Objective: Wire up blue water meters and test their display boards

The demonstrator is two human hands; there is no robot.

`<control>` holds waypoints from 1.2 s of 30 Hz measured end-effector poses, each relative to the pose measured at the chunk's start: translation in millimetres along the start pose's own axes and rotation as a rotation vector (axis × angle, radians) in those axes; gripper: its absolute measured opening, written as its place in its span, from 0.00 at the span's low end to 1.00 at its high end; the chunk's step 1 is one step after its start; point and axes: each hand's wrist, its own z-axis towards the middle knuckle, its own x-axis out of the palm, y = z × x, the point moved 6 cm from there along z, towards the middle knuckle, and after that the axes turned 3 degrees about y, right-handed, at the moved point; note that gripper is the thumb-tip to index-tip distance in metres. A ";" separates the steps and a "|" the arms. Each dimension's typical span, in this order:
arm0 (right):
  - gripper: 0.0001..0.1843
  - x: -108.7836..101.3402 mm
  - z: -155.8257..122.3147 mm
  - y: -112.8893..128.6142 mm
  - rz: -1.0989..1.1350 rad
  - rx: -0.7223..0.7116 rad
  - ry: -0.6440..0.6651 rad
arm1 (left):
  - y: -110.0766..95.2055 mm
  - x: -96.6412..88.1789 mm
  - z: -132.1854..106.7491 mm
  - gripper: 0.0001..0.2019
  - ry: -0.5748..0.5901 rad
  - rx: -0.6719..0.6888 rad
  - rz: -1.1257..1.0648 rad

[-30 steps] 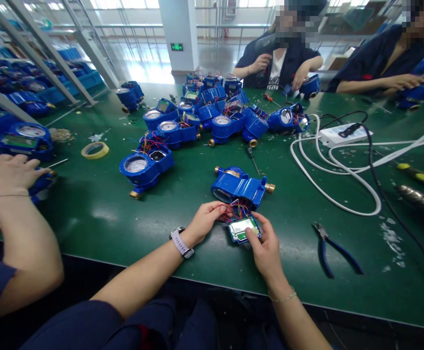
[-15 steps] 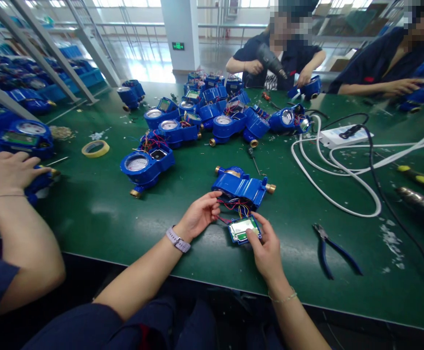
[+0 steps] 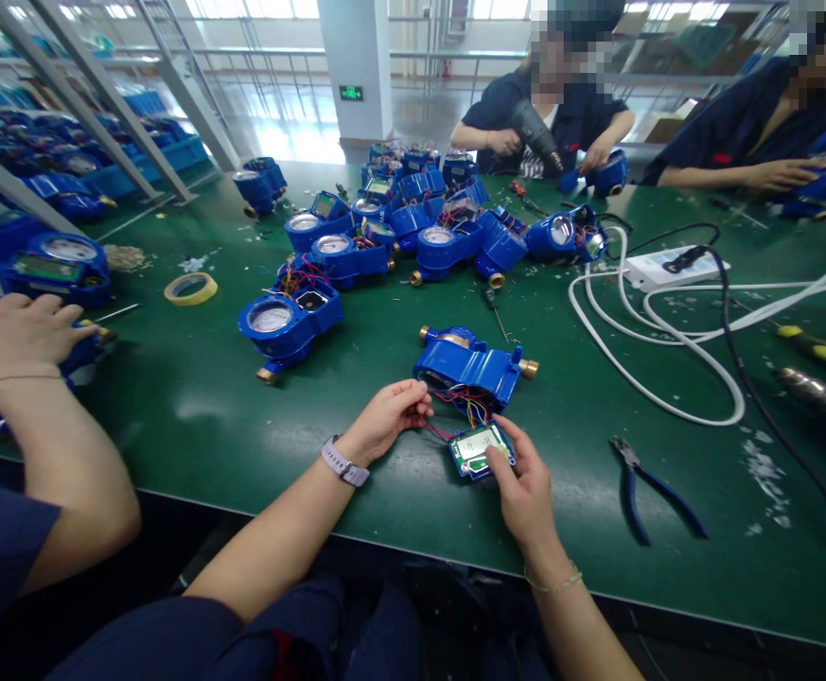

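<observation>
A blue water meter [image 3: 467,369] with brass end fittings lies on its side in front of me. Thin coloured wires [image 3: 475,405] run from its opening to a green circuit board [image 3: 482,448] in a blue frame, with a white component on its face. My right hand [image 3: 526,482] grips this board at its right edge, thumb on the face. My left hand [image 3: 395,416], with a watch on the wrist, pinches red wires [image 3: 438,430] at the board's left side; the fingertips partly hide the wire ends.
Blue-handled cutting pliers [image 3: 658,487] lie at right, near a white power strip [image 3: 675,265] with looped cable. More meters [image 3: 291,317] crowd the table's middle. A tape roll [image 3: 190,288] and a co-worker's hand [image 3: 26,340] are at left. Across the table, another person holds a heat gun [image 3: 536,132].
The board has shifted slightly right and down in my right hand. My left fingers have closed more tightly on the red wires. The meter stays in place.
</observation>
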 end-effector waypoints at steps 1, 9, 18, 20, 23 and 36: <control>0.27 0.0 0.0 -0.3 0.002 0.001 0.002 | -0.3 -0.4 -0.2 0.18 0.003 -0.003 -0.038; 0.27 0.2 -0.2 1.1 -0.003 -0.004 0.003 | -1.6 4.4 -5.8 0.16 0.117 -0.032 -0.052; 0.25 -10.2 1.4 6.8 -0.061 -0.058 -0.066 | 6.2 10.4 -4.2 0.11 0.193 0.038 0.362; 0.25 -14.7 2.1 7.9 -0.076 -0.063 -0.085 | 7.3 12.5 -5.3 0.10 0.236 0.031 0.374; 0.25 -18.2 3.0 9.6 -0.094 -0.071 -0.100 | 8.3 13.8 -7.1 0.13 0.257 -0.001 0.359; 0.25 -17.2 3.2 9.6 -0.112 -0.076 -0.092 | 10.0 19.7 -7.8 0.07 0.211 0.057 0.540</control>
